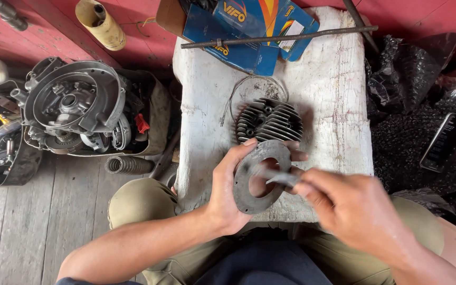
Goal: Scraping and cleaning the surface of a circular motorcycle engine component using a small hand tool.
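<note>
The left hand (228, 187) grips a flat grey ring (260, 177) by its edge, holding it tilted above the near edge of the white tabletop (339, 105). The right hand (352, 211) is closed around a small tool (279, 178), blurred, whose tip lies across the ring's hole. Just behind the ring a finned metal cylinder head (268, 121) sits on the tabletop. An engine casing (75, 108) rests on the wooden floor (22, 227) to the left.

Matt grey metal ring (249, 184); finned dull-metal cylinder head (268, 121).
</note>
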